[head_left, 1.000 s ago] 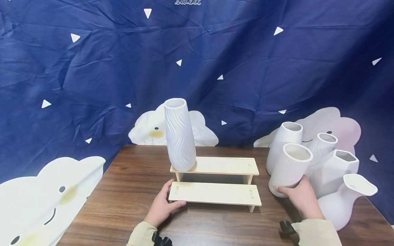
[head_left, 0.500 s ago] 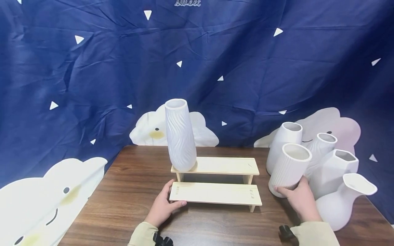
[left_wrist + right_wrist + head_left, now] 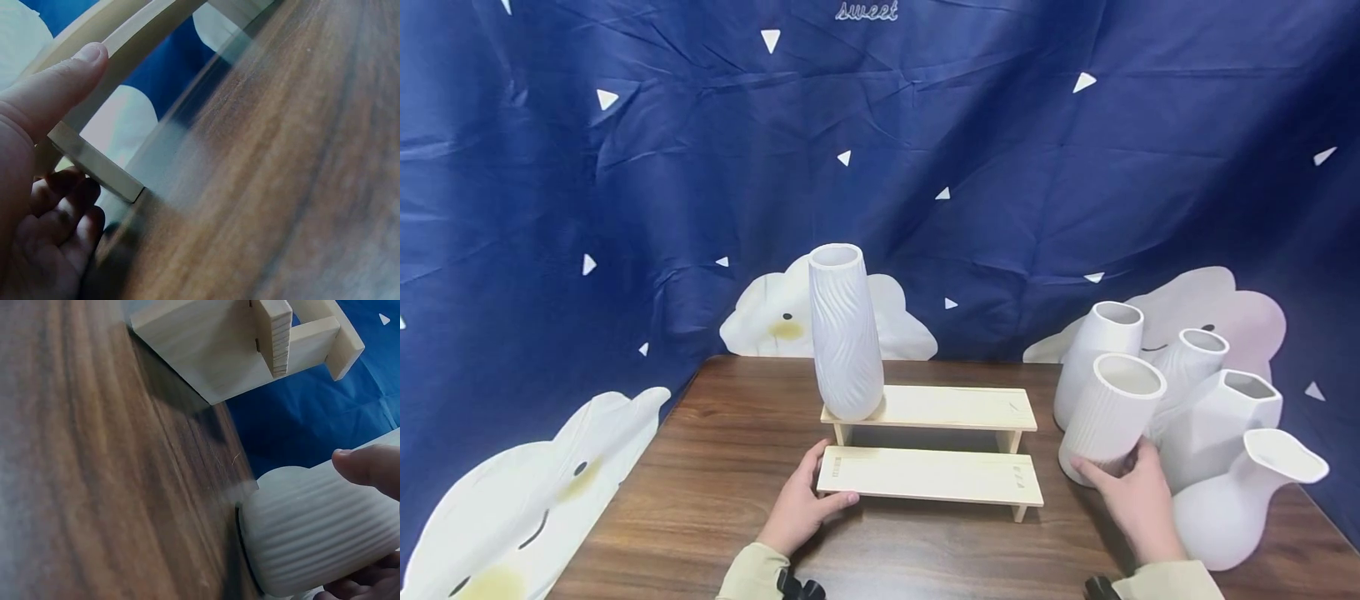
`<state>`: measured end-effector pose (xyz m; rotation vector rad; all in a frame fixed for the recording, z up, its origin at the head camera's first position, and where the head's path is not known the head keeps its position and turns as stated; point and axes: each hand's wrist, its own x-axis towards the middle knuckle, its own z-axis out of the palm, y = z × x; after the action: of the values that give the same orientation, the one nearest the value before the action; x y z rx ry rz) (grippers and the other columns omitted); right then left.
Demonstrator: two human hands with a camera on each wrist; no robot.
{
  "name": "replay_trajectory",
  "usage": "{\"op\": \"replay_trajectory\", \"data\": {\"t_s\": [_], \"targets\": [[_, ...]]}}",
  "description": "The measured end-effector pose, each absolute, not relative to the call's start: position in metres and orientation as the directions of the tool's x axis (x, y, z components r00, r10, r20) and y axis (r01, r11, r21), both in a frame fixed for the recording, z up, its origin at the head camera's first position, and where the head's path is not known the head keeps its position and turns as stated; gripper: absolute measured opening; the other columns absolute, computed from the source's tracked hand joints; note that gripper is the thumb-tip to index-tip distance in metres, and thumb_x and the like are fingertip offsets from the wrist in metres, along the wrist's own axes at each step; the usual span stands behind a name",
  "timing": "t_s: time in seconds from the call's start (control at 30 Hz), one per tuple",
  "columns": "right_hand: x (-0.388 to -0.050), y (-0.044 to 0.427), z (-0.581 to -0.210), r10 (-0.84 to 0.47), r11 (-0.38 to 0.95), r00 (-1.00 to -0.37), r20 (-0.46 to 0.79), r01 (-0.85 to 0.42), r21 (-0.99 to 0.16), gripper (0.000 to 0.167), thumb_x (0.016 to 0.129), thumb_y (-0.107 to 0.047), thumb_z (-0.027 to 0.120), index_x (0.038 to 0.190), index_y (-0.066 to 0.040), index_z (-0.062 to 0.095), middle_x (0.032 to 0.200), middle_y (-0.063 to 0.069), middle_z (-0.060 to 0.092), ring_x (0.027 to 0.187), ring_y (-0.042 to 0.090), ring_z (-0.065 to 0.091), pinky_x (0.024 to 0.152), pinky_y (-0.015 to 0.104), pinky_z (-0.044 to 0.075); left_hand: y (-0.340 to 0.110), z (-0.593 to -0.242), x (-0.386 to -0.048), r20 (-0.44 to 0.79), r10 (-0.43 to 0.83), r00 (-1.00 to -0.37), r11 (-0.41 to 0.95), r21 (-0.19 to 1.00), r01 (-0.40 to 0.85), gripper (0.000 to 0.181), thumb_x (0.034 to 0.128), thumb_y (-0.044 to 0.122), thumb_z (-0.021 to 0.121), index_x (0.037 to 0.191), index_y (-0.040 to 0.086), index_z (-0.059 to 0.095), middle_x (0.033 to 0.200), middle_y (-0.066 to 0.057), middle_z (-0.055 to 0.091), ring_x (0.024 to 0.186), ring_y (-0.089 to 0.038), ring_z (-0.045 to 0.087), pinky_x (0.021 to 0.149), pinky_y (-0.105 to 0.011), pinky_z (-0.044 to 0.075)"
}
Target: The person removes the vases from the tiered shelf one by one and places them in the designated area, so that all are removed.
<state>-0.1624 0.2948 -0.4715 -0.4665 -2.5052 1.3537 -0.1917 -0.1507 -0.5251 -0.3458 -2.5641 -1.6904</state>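
In the head view my left hand [image 3: 799,502] grips the left end of a two-step wooden display stand [image 3: 928,475]. Its thumb lies along the lower step's front edge, while the other fingers curl beside the end leg [image 3: 100,164] in the left wrist view. A white ribbed vase [image 3: 1105,421] stands upright to the right of the stand. My right hand [image 3: 1138,500] holds this vase low on its body, thumb at the front and fingers round the right side, partly hidden. On the upper step's left end stands a tall white wavy-patterned vase [image 3: 847,342].
Several white vases crowd behind and beside the ribbed one: a tapered vase [image 3: 1097,342], a swirled vase [image 3: 1191,367], a faceted vase [image 3: 1213,433] and a flared-neck vase [image 3: 1228,508]. The brown wooden table [image 3: 700,483] ends at a blue printed cloth [image 3: 970,125].
The head view has shifted slightly. My right hand sits a touch lower against the ribbed vase, which stays upright in the same spot. My left hand keeps its grip on the stand.
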Motion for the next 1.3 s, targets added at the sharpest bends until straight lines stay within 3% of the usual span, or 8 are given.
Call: {"op": "replay_trajectory", "data": {"t_s": [0.17, 0.33, 0.5, 0.7, 0.97, 1.13, 1.3], "targets": [[-0.155, 0.293, -0.468, 0.387, 0.455, -0.92, 0.059, 0.135, -0.88, 0.11, 0.088, -0.024, 0.078, 0.156, 0.009, -0.002, 0.158, 0.039, 0.007, 0.143, 0.056, 0.019, 0.116, 0.06, 0.022, -0.15, -0.526, -0.192, 0.169, 0.159, -0.973, 0.375, 0.901, 0.218, 0.098, 0.0761, 0.026, 0.089, 0.152, 0.0, 0.033, 0.129, -0.011, 0.064, 0.113, -0.019, 0.062, 0.099, -0.034, 0.047], [-0.145, 0.291, -0.463, 0.352, 0.388, -0.929, 0.111, 0.037, -0.921, 0.106, 0.089, -0.013, 0.076, 0.154, 0.011, -0.004, 0.158, 0.039, 0.002, 0.146, 0.054, 0.011, 0.119, 0.055, 0.011, -0.15, -0.526, -0.194, 0.143, 0.148, -0.979, 0.357, 0.915, 0.188, 0.099, 0.075, 0.023, 0.09, 0.153, 0.002, 0.033, 0.131, -0.008, 0.064, 0.116, -0.021, 0.061, 0.104, -0.038, 0.044], [-0.135, 0.289, -0.457, 0.334, 0.381, -0.935, 0.12, 0.017, -0.924, 0.106, 0.091, -0.016, 0.076, 0.154, 0.011, -0.006, 0.159, 0.039, -0.001, 0.147, 0.051, 0.007, 0.121, 0.044, 0.007, -0.146, -0.514, -0.187, 0.14, 0.132, -0.981, 0.353, 0.919, 0.179, 0.095, 0.0752, 0.015, 0.089, 0.151, 0.0, 0.034, 0.129, -0.01, 0.064, 0.115, -0.023, 0.062, 0.103, -0.039, 0.044], [-0.122, 0.283, -0.45, 0.384, 0.37, -0.91, 0.157, -0.003, -0.929, 0.101, 0.091, -0.014, 0.076, 0.157, 0.006, 0.003, 0.161, 0.032, 0.012, 0.149, 0.043, 0.015, 0.113, 0.011, 0.014, -0.146, -0.513, -0.186, 0.142, 0.124, -0.982, 0.354, 0.918, 0.178, 0.094, 0.0747, 0.013, 0.089, 0.15, -0.001, 0.035, 0.129, -0.012, 0.065, 0.115, -0.025, 0.062, 0.103, -0.041, 0.044], [-0.11, 0.268, -0.436, 0.554, 0.255, -0.816, 0.163, -0.02, -0.967, 0.089, 0.087, -0.002, 0.076, 0.157, -0.002, 0.022, 0.155, 0.019, 0.039, 0.142, 0.013, 0.039, 0.111, 0.016, 0.03, -0.15, -0.525, -0.192, 0.148, 0.135, -0.98, 0.321, 0.929, 0.185, 0.097, 0.0736, 0.018, 0.09, 0.152, 0.005, 0.035, 0.128, -0.007, 0.065, 0.114, -0.02, 0.062, 0.103, -0.04, 0.044], [-0.107, 0.26, -0.432, 0.575, 0.213, -0.797, 0.186, -0.074, -0.974, 0.083, 0.084, 0.004, 0.077, 0.153, -0.002, 0.031, 0.148, 0.013, 0.049, 0.134, 0.009, 0.047, 0.107, 0.015, 0.035, -0.15, -0.524, -0.192, 0.148, 0.138, -0.979, 0.338, 0.922, 0.187, 0.097, 0.0739, 0.019, 0.09, 0.152, 0.005, 0.035, 0.129, -0.007, 0.064, 0.116, -0.02, 0.062, 0.104, -0.041, 0.043], [-0.106, 0.253, -0.43, 0.525, 0.239, -0.822, 0.219, -0.104, -0.965, 0.082, 0.084, 0.004, 0.077, 0.152, 0.0, 0.031, 0.144, 0.008, 0.049, 0.134, 0.009, 0.046, 0.107, 0.014, 0.035, -0.15, -0.525, -0.192, 0.143, 0.141, -0.98, 0.373, 0.909, 0.186, 0.098, 0.0741, 0.025, 0.09, 0.152, 0.004, 0.034, 0.13, -0.007, 0.064, 0.117, -0.02, 0.061, 0.105, -0.043, 0.042]]}}
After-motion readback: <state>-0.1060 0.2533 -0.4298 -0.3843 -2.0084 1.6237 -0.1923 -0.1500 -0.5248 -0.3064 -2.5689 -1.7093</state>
